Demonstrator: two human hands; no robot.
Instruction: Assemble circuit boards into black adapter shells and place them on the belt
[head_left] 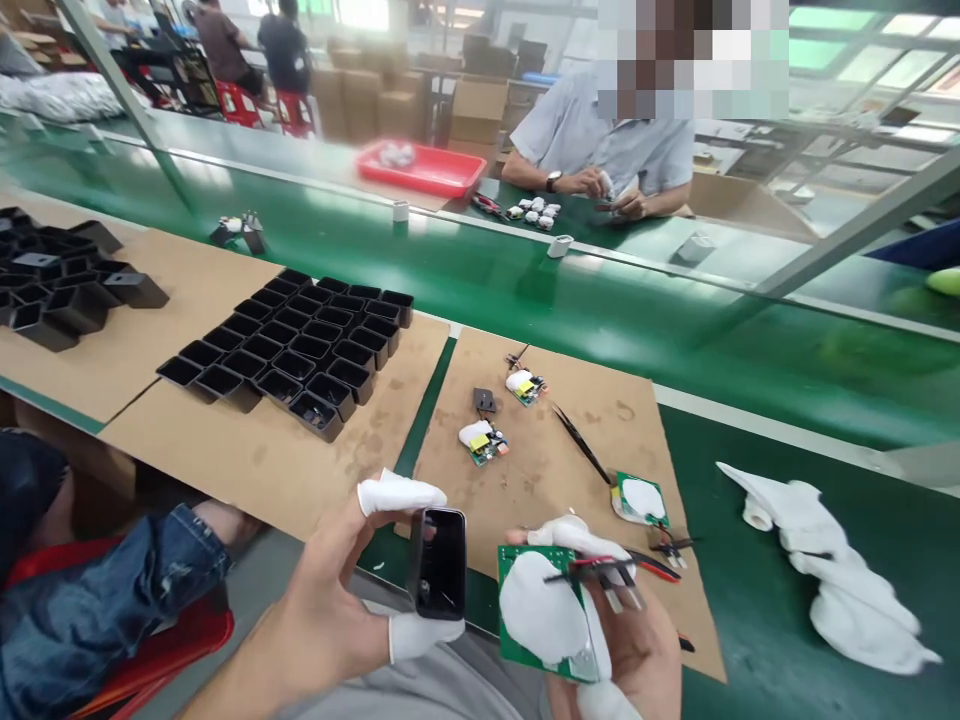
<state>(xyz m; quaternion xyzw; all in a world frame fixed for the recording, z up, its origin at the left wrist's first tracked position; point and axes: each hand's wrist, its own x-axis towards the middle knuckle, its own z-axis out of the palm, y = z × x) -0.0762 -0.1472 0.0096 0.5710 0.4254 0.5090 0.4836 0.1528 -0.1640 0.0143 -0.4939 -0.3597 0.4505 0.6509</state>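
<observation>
Between thumb and finger, my left hand (341, 580) grips a black plastic case (441, 565), its open end turned toward me. White finger cots cover those fingertips. My right hand (637, 630), also in finger cots, holds a green circuit board (540, 610) with a large white blob of paste on its face. A plug piece with metal prongs (611, 580) sits beside the board at that hand's fingers. The case and the board are apart. On the cardboard beyond lie more boards with white paste (484, 440), black tweezers (581, 445) and red-handled pliers (654, 567), partly hidden by my right hand.
Rows of open black cases (300, 335) stand on cardboard at left, with a looser pile (67, 270) farther left. A white cloth (840, 570) lies at right. Across the green belt (465, 270), a co-worker (600, 150) handles small parts near a red tray (420, 170).
</observation>
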